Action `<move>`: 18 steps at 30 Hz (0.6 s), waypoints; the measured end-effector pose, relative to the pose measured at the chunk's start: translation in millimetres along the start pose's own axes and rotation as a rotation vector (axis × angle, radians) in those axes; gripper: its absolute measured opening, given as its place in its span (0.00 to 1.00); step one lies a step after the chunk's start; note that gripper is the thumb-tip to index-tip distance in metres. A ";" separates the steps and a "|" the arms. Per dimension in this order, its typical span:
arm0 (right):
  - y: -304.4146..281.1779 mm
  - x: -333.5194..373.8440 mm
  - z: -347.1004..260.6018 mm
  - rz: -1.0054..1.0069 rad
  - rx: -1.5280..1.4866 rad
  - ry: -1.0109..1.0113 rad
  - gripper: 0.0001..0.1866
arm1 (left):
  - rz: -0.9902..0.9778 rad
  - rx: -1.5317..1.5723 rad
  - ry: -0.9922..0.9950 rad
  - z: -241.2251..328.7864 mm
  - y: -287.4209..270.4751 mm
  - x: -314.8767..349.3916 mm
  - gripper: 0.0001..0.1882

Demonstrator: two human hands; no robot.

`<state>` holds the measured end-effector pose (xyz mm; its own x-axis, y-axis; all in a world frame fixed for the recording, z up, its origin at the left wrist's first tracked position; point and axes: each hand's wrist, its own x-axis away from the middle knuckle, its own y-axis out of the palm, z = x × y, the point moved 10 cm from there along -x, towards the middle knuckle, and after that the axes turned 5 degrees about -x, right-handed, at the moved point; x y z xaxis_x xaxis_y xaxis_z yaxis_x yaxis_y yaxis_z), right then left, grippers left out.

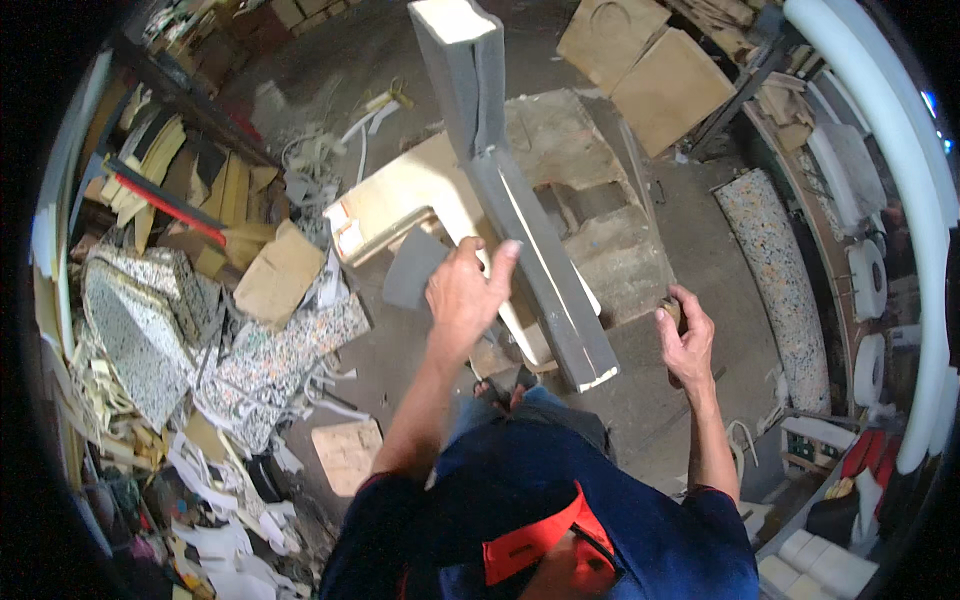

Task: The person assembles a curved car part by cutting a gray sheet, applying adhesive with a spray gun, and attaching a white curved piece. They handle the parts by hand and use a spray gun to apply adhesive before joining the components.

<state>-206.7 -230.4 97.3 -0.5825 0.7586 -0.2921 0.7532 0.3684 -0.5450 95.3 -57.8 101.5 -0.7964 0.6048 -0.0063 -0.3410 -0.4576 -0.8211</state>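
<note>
Left of a grey padded beam [536, 282], the left hand [465, 288] holds thumb and fingers apart; right of it, the right hand [690, 345] clasps a small brownish object [675, 309].

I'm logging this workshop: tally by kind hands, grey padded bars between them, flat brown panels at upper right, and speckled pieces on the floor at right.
Left hand and right hand: 2
Grey padded bar: 1
Brown panels: 2
Speckled piece: 1
Total: 6
</note>
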 end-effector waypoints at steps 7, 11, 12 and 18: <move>-2.9 -5.7 13.1 0.061 -0.054 0.125 0.19 | -0.035 -0.034 -0.091 31.5 20.9 -31.0 0.56; 3.1 -41.7 29.1 0.034 -0.258 0.080 0.18 | 0.086 -0.101 -0.147 43.8 17.4 -28.4 0.56; 4.0 -49.9 32.9 -0.013 -0.311 0.053 0.20 | 0.109 -0.115 -0.179 44.5 18.2 -27.8 0.54; -29.3 -95.8 1.8 -0.092 -0.066 -0.361 0.22 | 0.328 -0.249 -0.262 52.2 10.0 -36.4 0.42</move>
<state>-173.6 -314.9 139.8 -0.7097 0.4869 -0.5092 0.7042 0.4686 -0.5333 94.8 -118.4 123.3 -0.9517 0.2556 -0.1703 0.0538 -0.4073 -0.9117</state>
